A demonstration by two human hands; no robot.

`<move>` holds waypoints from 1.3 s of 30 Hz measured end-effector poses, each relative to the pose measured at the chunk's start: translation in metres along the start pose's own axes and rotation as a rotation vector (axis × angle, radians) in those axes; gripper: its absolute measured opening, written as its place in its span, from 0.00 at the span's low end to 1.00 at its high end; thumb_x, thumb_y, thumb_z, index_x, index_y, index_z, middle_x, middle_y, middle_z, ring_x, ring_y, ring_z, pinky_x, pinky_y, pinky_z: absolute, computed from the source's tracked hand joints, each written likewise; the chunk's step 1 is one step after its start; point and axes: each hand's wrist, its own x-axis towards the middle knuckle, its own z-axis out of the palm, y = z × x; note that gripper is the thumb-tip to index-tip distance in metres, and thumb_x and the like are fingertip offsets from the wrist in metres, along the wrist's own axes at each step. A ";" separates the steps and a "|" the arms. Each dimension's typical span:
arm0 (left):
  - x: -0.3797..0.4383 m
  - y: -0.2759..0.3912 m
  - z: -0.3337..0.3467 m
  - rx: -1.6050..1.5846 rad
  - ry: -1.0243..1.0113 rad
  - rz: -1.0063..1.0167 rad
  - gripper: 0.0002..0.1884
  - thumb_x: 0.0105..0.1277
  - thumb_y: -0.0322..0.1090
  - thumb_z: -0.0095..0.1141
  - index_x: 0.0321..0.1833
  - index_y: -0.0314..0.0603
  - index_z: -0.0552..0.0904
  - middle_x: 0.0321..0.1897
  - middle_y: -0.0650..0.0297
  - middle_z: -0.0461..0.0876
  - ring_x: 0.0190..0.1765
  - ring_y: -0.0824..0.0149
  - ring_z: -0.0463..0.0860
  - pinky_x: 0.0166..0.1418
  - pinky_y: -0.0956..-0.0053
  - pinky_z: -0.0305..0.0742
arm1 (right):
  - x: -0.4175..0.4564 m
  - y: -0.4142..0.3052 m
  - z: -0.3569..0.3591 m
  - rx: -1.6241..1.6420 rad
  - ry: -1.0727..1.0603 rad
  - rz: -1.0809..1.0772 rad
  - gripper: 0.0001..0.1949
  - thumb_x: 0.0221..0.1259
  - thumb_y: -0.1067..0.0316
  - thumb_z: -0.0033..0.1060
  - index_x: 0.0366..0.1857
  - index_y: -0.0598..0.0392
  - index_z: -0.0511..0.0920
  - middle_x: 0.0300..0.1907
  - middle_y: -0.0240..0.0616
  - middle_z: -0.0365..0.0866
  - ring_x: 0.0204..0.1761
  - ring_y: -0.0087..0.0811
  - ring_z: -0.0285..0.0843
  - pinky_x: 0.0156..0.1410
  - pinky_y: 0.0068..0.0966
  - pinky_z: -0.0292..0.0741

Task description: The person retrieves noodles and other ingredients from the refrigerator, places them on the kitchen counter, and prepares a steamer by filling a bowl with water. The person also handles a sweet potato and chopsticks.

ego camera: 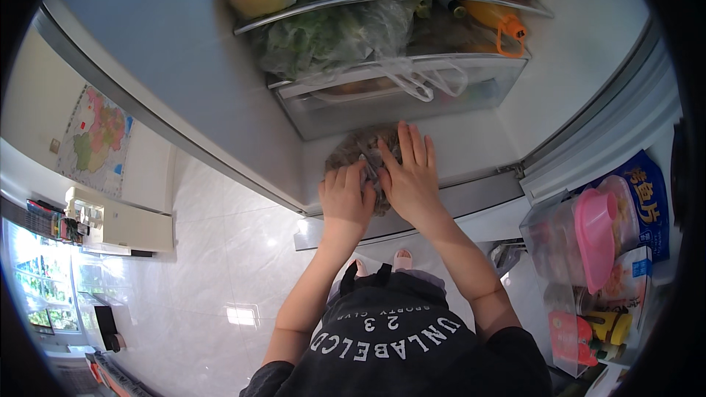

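Observation:
A clear plastic bag with brownish contents (356,146) rests on the bottom of an open refrigerator (469,146), near its front edge. My left hand (346,193) is on the bag's near left side, fingers bent and thumb drawn in, gripping the crumpled plastic. Over the right side lies my right hand (412,176), its fingers stretched out and apart, the thumb and index finger touching the bag. What the bag holds cannot be made out clearly. Both hands cover part of it.
Behind the bag is a clear drawer (397,99), with plastic bag handles (422,85) hanging over it. Bagged leafy greens (325,36) and an orange-capped bottle (499,19) lie above. At right, the door holds a pink-lidded container (595,237) and a blue packet (651,204).

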 end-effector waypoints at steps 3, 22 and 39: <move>-0.004 -0.003 0.007 -0.008 0.054 -0.021 0.18 0.56 0.29 0.54 0.52 0.40 0.74 0.39 0.58 0.77 0.46 0.54 0.73 0.49 0.60 0.64 | 0.011 0.004 -0.006 0.084 -0.209 -0.160 0.10 0.48 0.64 0.61 0.32 0.57 0.81 0.64 0.54 0.62 0.70 0.49 0.51 0.72 0.48 0.50; 0.017 -0.001 0.013 -0.211 0.175 0.005 0.06 0.53 0.29 0.61 0.34 0.40 0.82 0.34 0.59 0.77 0.40 0.55 0.75 0.45 0.65 0.68 | 0.022 0.023 -0.007 0.790 -0.144 0.124 0.07 0.54 0.69 0.65 0.29 0.57 0.76 0.57 0.40 0.72 0.64 0.44 0.63 0.64 0.33 0.64; 0.010 -0.025 -0.014 -0.418 0.207 -0.111 0.04 0.63 0.25 0.50 0.34 0.31 0.76 0.36 0.51 0.76 0.38 0.51 0.75 0.44 0.64 0.69 | 0.021 -0.008 -0.023 0.281 -0.126 -0.251 0.11 0.44 0.65 0.67 0.31 0.53 0.77 0.57 0.44 0.70 0.63 0.46 0.63 0.68 0.44 0.57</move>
